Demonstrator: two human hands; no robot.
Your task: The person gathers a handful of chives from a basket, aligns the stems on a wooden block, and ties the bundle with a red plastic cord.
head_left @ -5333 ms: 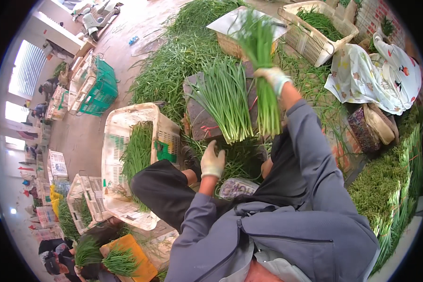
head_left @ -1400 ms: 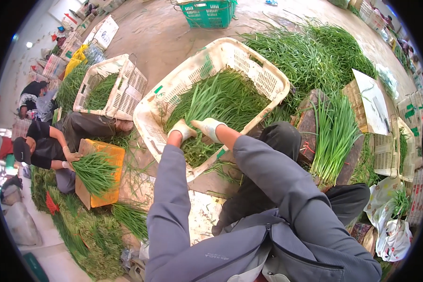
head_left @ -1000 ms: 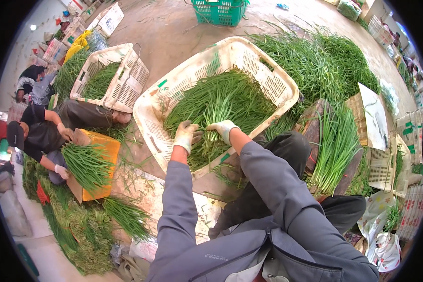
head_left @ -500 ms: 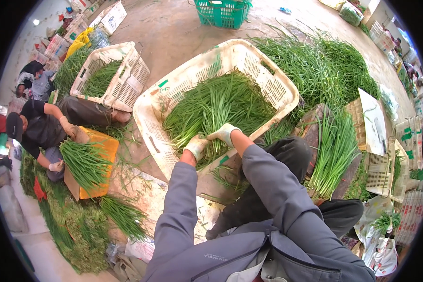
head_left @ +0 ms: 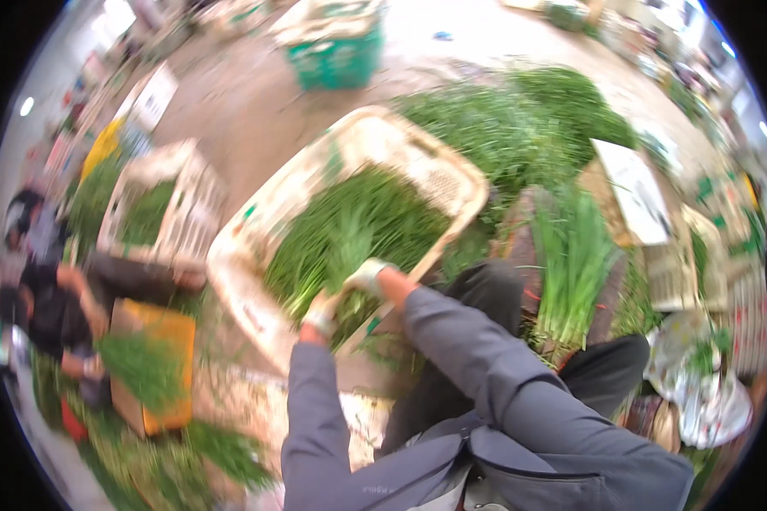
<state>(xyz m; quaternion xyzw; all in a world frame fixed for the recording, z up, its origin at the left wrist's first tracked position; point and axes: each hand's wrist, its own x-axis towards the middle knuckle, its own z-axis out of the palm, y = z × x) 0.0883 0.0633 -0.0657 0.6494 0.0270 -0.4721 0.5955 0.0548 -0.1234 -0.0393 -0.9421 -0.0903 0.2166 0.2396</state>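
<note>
The picture is blurred. A large white plastic basket [head_left: 239, 281] holds loose long green leaves [head_left: 396, 209]. My gloved right hand [head_left: 366, 277] grips a bunch of green leaves [head_left: 351, 238] with pale ends, inside the basket's near side. My gloved left hand [head_left: 322, 311] is close beside it at the lower end of that bunch, its fingers smeared. To the right, a fuller bunch [head_left: 562, 281] with pale stalks lies on a dark block [head_left: 528, 289] beside my knee.
A co-worker [head_left: 51, 307] sits at left by a yellow box [head_left: 170, 379] with leaves. A smaller white basket [head_left: 192, 226] and a green crate [head_left: 332, 64] stand beyond. A leaf heap [head_left: 537, 111], a white board [head_left: 631, 192] and plastic bags [head_left: 707, 409] lie at right.
Since 5.3 seconds ago, the view and my hands have turned from the block to the large basket, and the bunch once raised is no longer held up. Just now the view has shifted and blurred.
</note>
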